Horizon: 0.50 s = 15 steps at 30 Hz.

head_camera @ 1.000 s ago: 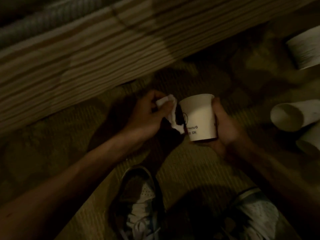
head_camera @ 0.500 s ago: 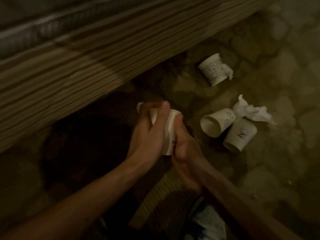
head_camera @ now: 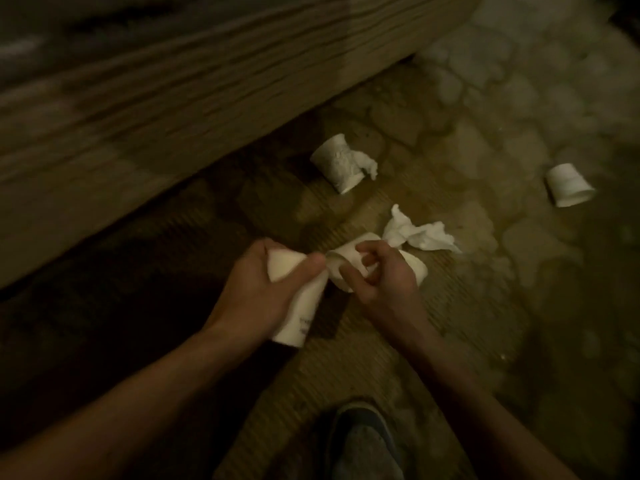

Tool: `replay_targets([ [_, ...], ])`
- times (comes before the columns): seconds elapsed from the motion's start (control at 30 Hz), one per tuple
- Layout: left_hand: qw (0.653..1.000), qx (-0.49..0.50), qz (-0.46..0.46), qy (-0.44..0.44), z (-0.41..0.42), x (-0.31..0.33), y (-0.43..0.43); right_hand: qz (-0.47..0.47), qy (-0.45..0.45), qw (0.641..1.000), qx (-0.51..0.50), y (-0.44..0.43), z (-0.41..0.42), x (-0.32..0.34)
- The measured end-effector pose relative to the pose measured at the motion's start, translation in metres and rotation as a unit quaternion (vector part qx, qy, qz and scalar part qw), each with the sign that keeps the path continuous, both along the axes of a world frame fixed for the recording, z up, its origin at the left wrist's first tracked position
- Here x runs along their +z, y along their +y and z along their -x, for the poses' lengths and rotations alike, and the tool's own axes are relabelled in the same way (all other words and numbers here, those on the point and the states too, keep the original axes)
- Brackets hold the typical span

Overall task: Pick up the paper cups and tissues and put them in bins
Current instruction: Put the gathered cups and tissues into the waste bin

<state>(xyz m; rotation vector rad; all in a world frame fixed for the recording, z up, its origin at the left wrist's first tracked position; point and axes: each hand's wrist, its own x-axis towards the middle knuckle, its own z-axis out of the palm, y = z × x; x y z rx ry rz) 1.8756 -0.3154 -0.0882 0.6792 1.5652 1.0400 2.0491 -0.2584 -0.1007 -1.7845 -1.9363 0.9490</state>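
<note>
A tall striped beige furniture side (head_camera: 173,98) walls off the left. Bare patterned carpet (head_camera: 502,216) lies open between the crumpled white tissue (head_camera: 419,233) and the far white paper cup (head_camera: 568,185).

Gripped cup (head_camera: 298,306): white, printed.
Pinched cup (head_camera: 341,268): on side.
Stuffed cup (head_camera: 337,164): on side.
Lone cup (head_camera: 568,185): tipped, far right.
Tissue (head_camera: 419,235): crumpled.

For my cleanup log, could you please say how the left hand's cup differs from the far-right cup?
The held cup is gripped by the left hand and shows dark print; the far-right cup lies untouched on the floor, no print visible. Both are white paper cups.
</note>
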Motion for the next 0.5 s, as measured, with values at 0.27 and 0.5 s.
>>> replay_targets([
  [0.27, 0.999, -0.024, -0.014, 0.037, 0.001, -0.012, -0.011, -0.029, -0.133, 0.987, 0.081, 0.025, -0.011, -0.012],
  [0.5, 0.991, -0.089, -0.017, 0.101, 0.003, -0.003, -0.029, 0.008, 0.016, 0.999, 0.033, 0.032, -0.015, 0.005],
])
